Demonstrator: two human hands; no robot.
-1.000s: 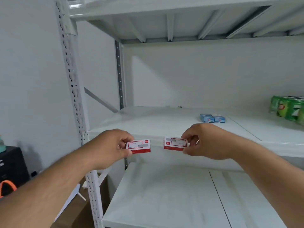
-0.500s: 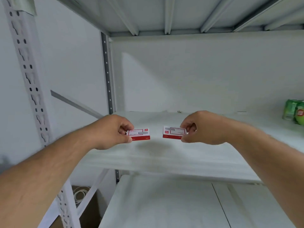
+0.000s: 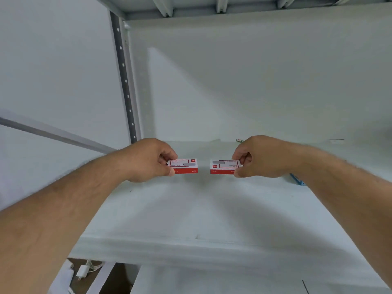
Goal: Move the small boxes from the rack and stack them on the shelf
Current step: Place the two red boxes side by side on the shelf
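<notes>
Each hand pinches a small red-and-white box — left hand (image 3: 148, 159) the left box (image 3: 184, 165), right hand (image 3: 259, 157) the right box (image 3: 224, 166) — above the white shelf (image 3: 201, 211); next, probably set one down, then the other on top.

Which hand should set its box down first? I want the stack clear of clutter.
Left, probably. The left hand holds its red box over bare shelf; the right hand works beside a blue box.

White painted-metal shelf board (image 3: 212, 209): matt, smooth, faint scuffs. Grey perforated steel upright (image 3: 125, 81): dull finish. Two small red-and-white printed cardboard boxes (image 3: 186, 166) (image 3: 222, 166): smooth, slight sheen. Ribbed metal underside of the upper shelf (image 3: 212, 5): matt pale paint. White back wall (image 3: 254, 81): flat, matt.
</notes>
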